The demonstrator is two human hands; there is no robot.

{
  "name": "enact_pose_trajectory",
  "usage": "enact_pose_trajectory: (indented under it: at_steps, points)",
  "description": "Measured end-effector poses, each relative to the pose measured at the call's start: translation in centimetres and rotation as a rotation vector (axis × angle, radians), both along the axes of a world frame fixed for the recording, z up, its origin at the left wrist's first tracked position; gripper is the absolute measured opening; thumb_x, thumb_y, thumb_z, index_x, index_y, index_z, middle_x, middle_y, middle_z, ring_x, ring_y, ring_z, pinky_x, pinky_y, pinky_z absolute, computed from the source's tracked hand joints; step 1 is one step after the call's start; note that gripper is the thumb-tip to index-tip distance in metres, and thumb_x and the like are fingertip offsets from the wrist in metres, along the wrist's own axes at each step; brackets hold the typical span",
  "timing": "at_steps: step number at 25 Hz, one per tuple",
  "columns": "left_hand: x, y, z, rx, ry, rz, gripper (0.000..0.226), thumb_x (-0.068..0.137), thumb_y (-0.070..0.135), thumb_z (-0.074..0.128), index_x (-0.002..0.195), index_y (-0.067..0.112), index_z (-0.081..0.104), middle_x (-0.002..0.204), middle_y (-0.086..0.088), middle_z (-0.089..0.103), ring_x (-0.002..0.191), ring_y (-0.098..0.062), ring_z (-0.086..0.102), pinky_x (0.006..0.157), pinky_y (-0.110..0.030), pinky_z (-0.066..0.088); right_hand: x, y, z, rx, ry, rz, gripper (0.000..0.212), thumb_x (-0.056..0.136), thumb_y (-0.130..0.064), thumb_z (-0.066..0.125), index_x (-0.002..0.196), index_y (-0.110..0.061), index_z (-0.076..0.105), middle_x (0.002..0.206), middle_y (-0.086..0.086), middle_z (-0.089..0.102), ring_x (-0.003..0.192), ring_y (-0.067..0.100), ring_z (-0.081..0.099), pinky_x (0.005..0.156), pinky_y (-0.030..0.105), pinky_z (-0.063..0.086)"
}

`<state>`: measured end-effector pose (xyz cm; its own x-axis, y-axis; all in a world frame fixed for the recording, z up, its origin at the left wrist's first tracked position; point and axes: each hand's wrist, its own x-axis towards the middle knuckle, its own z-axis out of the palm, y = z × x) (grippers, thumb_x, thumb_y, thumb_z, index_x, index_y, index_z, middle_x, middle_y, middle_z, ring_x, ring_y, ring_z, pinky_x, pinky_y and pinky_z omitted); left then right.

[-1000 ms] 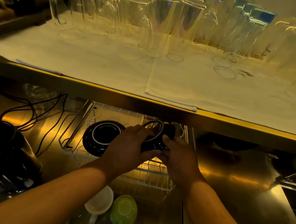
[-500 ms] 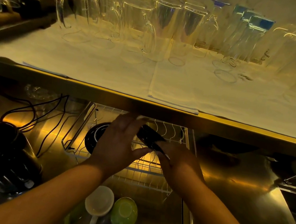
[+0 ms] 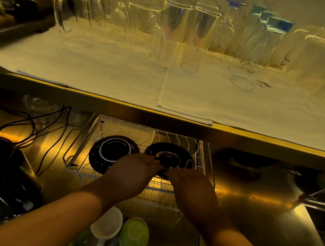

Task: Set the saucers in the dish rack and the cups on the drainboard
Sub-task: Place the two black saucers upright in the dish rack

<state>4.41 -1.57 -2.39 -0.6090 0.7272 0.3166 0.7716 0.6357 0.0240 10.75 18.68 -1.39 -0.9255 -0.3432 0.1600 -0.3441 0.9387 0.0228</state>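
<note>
Saucer point(image 3: 170, 159) leans in the dish rack point(image 3: 82, 142) just beyond both hands, left hand point(image 3: 135, 173) and right hand point(image 3: 192, 187) pinching its near rim from either side.

Glossy dark glazed saucers point(image 3: 170, 158); white wire rack point(image 3: 201, 156); brushed steel counter point(image 3: 260, 211); clear glasses point(image 3: 171, 29); matt cloth point(image 3: 101, 71).
</note>
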Motion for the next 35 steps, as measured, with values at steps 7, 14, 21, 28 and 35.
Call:
enact_pose_trajectory:
  at_steps: [7,14,21,28,35]
  points:
    - [-1.0,1.0,-0.9,-0.068,-0.070,0.029,0.057,0.088,0.011,0.067,0.142,0.019,0.050,0.144,-0.007,0.054,0.134,-0.024,0.048,0.111,-0.042,0.035,-0.6,0.6,-0.6,-0.017,-0.040,-0.026,0.067,0.046,-0.013,0.094,0.110,-0.014,0.074,0.109,0.008,0.076,0.097,0.027,0.073,0.083,0.043,0.056]
    - [-1.3,0.9,-1.4,-0.089,-0.092,0.012,0.052,0.086,0.014,0.070,0.136,0.021,0.057,0.140,-0.006,0.059,0.129,-0.026,0.054,0.106,-0.044,0.042,-0.9,1.0,-1.2,0.050,-0.093,-0.040,0.068,0.041,-0.012,0.096,0.106,-0.015,0.076,0.109,0.011,0.075,0.093,0.031,0.074,0.079,0.047,0.057]
    - [-1.6,0.9,-1.3,-0.048,-0.114,0.070,0.044,0.097,0.030,0.058,0.140,0.023,0.053,0.149,-0.006,0.049,0.140,-0.026,0.041,0.114,-0.048,0.028,-2.2,1.1,-1.0,0.098,-0.082,-0.049,0.054,0.086,-0.012,0.068,0.138,-0.013,0.054,0.144,0.014,0.053,0.128,0.034,0.052,0.107,0.046,0.037]
    - [-1.6,-0.8,-0.8,0.006,-0.206,0.152,0.056,0.099,0.040,0.051,0.151,0.030,0.033,0.161,-0.001,0.028,0.146,-0.022,0.027,0.118,-0.044,0.022,-3.5,0.8,-1.5,0.113,-0.107,-0.120,0.058,0.093,-0.015,0.057,0.148,-0.019,0.039,0.156,0.009,0.037,0.140,0.028,0.038,0.115,0.042,0.025]
    - [-1.7,-2.6,-0.1,-0.062,-0.227,0.336,0.068,0.092,0.056,0.051,0.151,0.032,0.028,0.162,-0.007,0.025,0.148,-0.030,0.021,0.117,-0.054,0.023,-4.6,1.1,-1.6,0.074,-0.125,-0.169,0.057,0.086,-0.015,0.067,0.140,-0.016,0.052,0.147,0.011,0.050,0.133,0.031,0.048,0.110,0.045,0.034]
